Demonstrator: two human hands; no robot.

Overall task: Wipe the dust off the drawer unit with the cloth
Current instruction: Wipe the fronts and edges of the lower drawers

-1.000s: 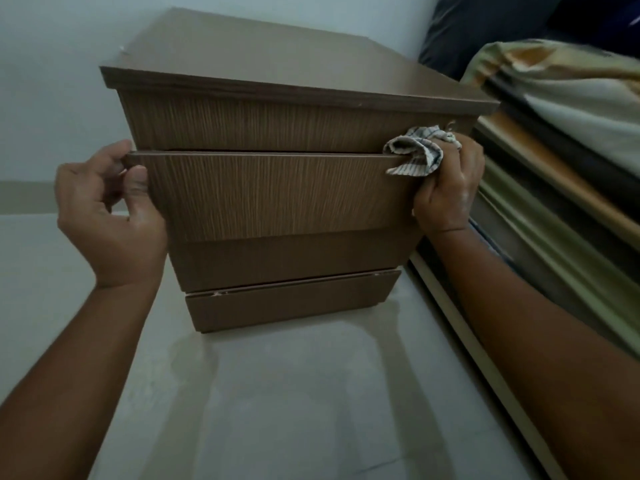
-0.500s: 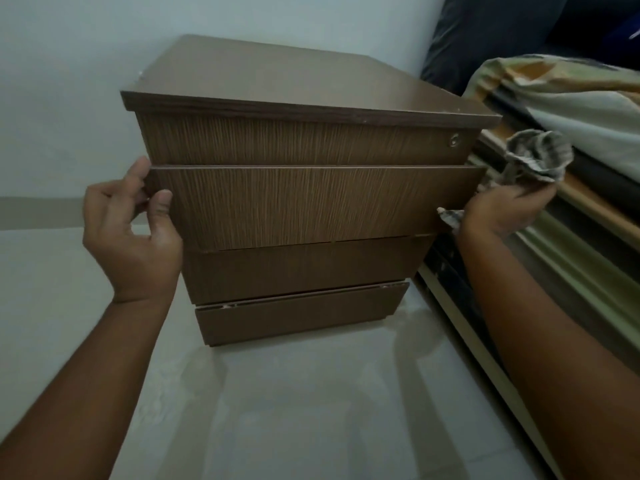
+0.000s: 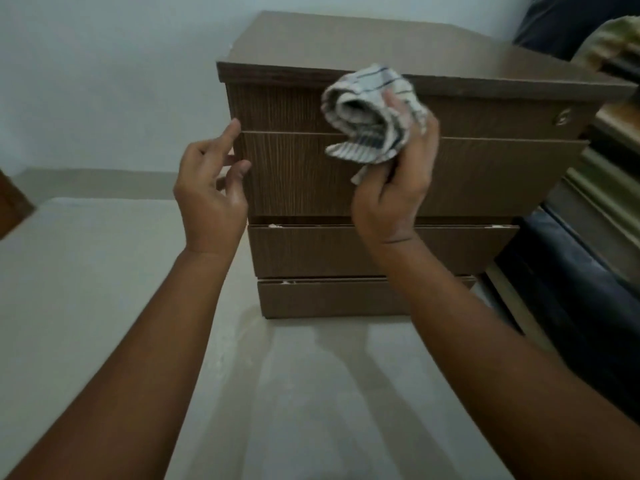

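A brown wood-grain drawer unit stands on the pale floor against the wall, its second drawer pulled slightly out. My right hand is raised in front of the upper drawers and grips a bunched white cloth with dark stripes, held just off the drawer fronts. My left hand hovers at the left edge of the pulled-out drawer, fingers spread, fingertips close to the edge; I cannot tell whether they touch it.
A bed frame with dark mattress edge and striped bedding runs along the right, close to the unit. A pale wall stands behind, and pale floor stretches in front. A round lock sits on the top drawer.
My right hand has swung the cloth from the unit's right side to the front middle. My left hand has loosened its grip on the drawer's left edge. The view has shifted left.
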